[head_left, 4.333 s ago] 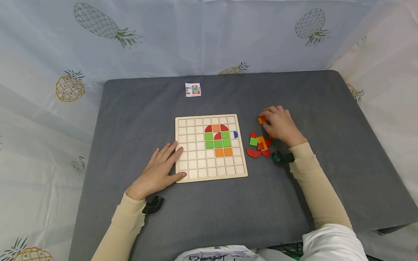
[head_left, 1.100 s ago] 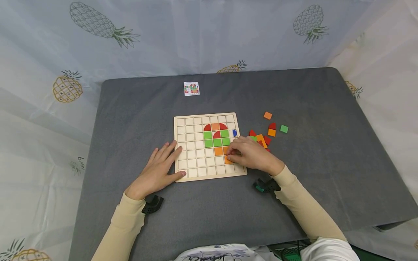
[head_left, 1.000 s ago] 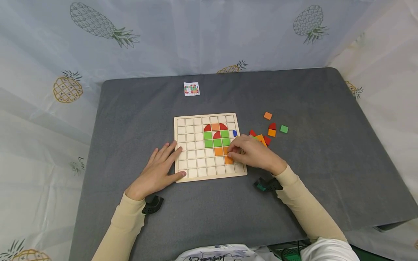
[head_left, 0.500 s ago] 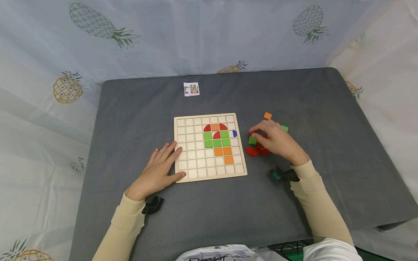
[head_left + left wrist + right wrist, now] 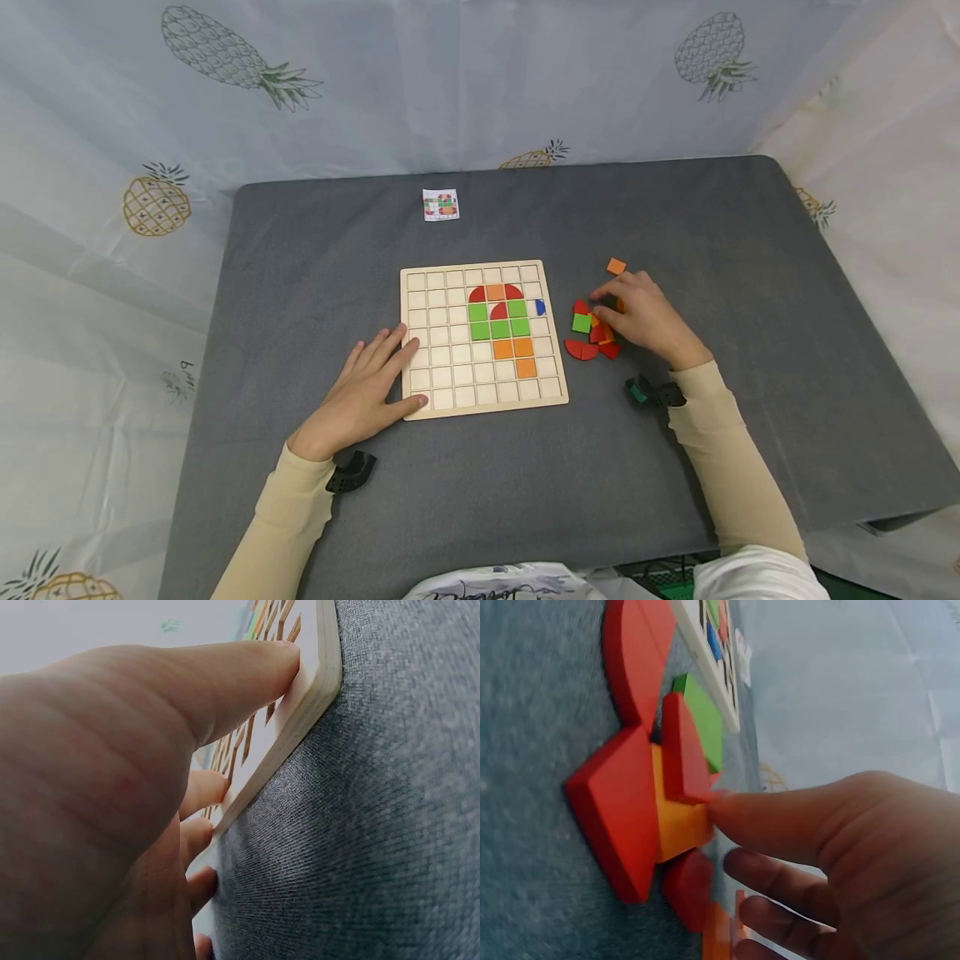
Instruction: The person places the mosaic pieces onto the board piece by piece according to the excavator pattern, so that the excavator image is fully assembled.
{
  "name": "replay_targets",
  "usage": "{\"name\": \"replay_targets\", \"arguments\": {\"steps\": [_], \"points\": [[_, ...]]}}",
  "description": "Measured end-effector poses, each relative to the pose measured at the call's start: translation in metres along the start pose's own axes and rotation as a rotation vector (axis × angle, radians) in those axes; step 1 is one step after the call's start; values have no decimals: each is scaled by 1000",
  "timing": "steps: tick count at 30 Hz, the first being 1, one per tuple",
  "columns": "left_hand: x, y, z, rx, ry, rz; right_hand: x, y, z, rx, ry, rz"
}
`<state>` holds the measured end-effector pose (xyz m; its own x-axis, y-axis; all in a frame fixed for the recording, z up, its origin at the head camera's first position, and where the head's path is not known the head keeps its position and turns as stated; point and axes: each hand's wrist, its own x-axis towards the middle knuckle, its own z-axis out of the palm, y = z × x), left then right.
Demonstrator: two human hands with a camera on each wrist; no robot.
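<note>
My left hand [image 5: 360, 396] lies spread at the left side of the wooden grid board [image 5: 442, 412], thumb and fingertips resting on its edge. Red, green and orange pieces fill a group of the board's cells, with a blue half-round piece [image 5: 540, 307] near the right edge. My right hand [image 5: 645, 314] hovers at the pile of loose pieces right of the board, thumb and index finger apart. In the right wrist view the thumb tip is right at a red quarter-round piece [image 5: 684, 754], which leans on an orange piece [image 5: 676, 821].
A small printed pattern card [image 5: 440, 205] lies behind the board. Around the right hand are a green square [image 5: 582, 322], red quarter-rounds [image 5: 581, 350] and a separate orange square [image 5: 616, 266]. Grey cloth covers the table [image 5: 480, 483].
My right hand has let go of an orange square in a lower cell of the board and moved right to the loose pieces. The left hand has stayed in place.
</note>
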<state>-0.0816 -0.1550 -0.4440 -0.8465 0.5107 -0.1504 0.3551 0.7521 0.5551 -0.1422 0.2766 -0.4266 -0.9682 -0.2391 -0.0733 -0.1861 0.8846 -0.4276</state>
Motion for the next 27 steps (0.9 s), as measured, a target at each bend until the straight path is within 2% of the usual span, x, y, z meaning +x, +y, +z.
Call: {"name": "replay_targets", "arguments": {"steps": [5,13,22,27], "points": [[0,0,0,3,-7,1,6,7,2,-25,32,9],[-1,1,-1,9,-5,-1,2,10,-2,26,-50,23],[-1,0,-1,12,-5,-2,9,11,1,8,20,23],[-1,0,-1,15,-3,6,5,12,-3,-15,-17,5]]}}
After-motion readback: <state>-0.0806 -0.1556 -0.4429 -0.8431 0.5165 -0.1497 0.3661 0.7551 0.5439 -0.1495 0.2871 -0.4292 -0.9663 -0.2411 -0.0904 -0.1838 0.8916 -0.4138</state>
